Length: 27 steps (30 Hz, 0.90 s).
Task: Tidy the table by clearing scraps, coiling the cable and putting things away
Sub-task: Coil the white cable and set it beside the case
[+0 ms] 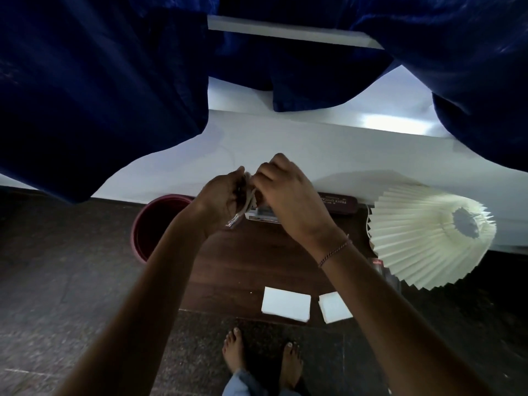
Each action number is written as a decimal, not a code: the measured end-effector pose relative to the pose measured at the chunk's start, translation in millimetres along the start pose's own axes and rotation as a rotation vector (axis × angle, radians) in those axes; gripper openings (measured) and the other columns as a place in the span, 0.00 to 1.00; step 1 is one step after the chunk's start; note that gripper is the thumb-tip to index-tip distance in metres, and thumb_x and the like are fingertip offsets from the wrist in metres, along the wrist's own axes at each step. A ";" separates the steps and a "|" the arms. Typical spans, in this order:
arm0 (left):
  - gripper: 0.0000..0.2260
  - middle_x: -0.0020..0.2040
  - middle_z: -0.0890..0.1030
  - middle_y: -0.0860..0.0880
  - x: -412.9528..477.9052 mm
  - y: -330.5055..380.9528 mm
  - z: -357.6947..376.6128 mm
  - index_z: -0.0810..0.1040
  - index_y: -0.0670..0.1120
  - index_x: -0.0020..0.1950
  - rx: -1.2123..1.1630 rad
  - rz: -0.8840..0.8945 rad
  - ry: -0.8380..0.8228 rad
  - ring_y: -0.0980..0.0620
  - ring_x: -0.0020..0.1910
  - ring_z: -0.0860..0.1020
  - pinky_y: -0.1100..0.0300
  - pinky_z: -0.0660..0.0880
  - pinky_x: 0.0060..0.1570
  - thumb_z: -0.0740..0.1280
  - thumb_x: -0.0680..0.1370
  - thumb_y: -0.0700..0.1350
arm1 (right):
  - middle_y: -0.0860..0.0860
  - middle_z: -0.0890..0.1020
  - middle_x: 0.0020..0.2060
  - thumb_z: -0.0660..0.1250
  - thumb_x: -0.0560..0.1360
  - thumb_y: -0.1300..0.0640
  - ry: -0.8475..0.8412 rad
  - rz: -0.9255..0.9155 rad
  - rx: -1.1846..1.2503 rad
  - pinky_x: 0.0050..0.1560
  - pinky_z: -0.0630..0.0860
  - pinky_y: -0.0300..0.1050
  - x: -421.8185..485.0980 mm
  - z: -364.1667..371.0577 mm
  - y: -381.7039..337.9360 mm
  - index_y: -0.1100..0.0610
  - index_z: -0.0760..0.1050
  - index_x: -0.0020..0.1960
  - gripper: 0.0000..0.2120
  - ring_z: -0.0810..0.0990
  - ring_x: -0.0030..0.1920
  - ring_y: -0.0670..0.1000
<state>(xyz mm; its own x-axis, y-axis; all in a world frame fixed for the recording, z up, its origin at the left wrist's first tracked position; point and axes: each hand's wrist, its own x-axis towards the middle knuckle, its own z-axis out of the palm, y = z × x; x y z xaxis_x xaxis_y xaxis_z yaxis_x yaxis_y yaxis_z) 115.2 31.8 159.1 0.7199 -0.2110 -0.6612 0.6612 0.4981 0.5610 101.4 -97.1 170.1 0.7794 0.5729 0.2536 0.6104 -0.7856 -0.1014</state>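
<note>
My left hand [221, 197] is closed around a small bundle of pale cable [248, 205], its loops hanging out below the fingers. My right hand [283, 190] meets it from the right, fingertips pinching the same cable at the top of the bundle. Both hands hover above the dark wooden table [243, 261], near its far edge. Two white paper pieces [286, 303] [333, 307] lie at the table's near edge. Part of the cable is hidden inside my left palm.
A maroon bin [148, 224] stands on the floor left of the table. A pleated cream lampshade [428, 238] sits at the right. A dark case with gold lettering [340, 202] and a small box [261, 217] lie at the back. Blue curtains [100, 81] hang above.
</note>
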 end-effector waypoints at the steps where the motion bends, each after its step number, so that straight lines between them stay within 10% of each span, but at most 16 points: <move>1: 0.15 0.38 0.76 0.44 -4.1 0.9 0.1 0.73 0.39 0.44 0.063 -0.024 -0.032 0.52 0.33 0.79 0.63 0.80 0.31 0.52 0.82 0.45 | 0.53 0.80 0.36 0.60 0.68 0.68 -0.001 -0.006 -0.011 0.39 0.77 0.48 1.6 -1.1 3.9 0.60 0.78 0.42 0.09 0.76 0.43 0.55; 6: 0.18 0.40 0.84 0.41 -16.0 -3.8 -11.8 0.76 0.33 0.52 0.340 -0.092 -0.210 0.48 0.37 0.84 0.59 0.80 0.36 0.51 0.81 0.44 | 0.50 0.83 0.37 0.73 0.65 0.63 -0.024 0.012 0.011 0.38 0.76 0.43 4.2 -0.9 18.1 0.56 0.81 0.44 0.08 0.78 0.42 0.52; 16: 0.14 0.40 0.85 0.44 -27.1 -17.9 -8.5 0.83 0.38 0.46 0.246 -0.040 -0.445 0.51 0.39 0.84 0.58 0.81 0.42 0.62 0.71 0.45 | 0.53 0.83 0.38 0.65 0.69 0.64 0.073 0.300 0.534 0.43 0.72 0.38 -22.5 24.1 22.2 0.59 0.80 0.46 0.08 0.78 0.41 0.53; 20: 0.15 0.44 0.85 0.43 -19.5 -22.0 -2.0 0.82 0.37 0.49 0.120 0.040 -0.462 0.50 0.42 0.84 0.57 0.81 0.46 0.68 0.69 0.46 | 0.41 0.77 0.36 0.62 0.74 0.66 -0.017 0.609 0.835 0.42 0.75 0.36 -39.3 33.3 3.6 0.54 0.76 0.47 0.09 0.77 0.37 0.35; 27: 0.16 0.54 0.83 0.40 -11.0 -27.5 -4.6 0.78 0.36 0.56 0.048 0.108 -0.423 0.46 0.55 0.81 0.58 0.79 0.52 0.56 0.78 0.42 | 0.43 0.74 0.29 0.60 0.78 0.59 -0.110 0.673 0.866 0.34 0.73 0.32 -65.2 32.1 -37.9 0.60 0.77 0.49 0.08 0.74 0.28 0.41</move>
<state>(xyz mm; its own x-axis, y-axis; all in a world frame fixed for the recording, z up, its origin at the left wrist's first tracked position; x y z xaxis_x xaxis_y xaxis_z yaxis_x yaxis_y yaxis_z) 88.0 24.3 148.7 0.8018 -0.4906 -0.3413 0.5795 0.4984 0.6448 31.9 -97.2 126.5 0.9718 0.1409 -0.1889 -0.0847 -0.5394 -0.8378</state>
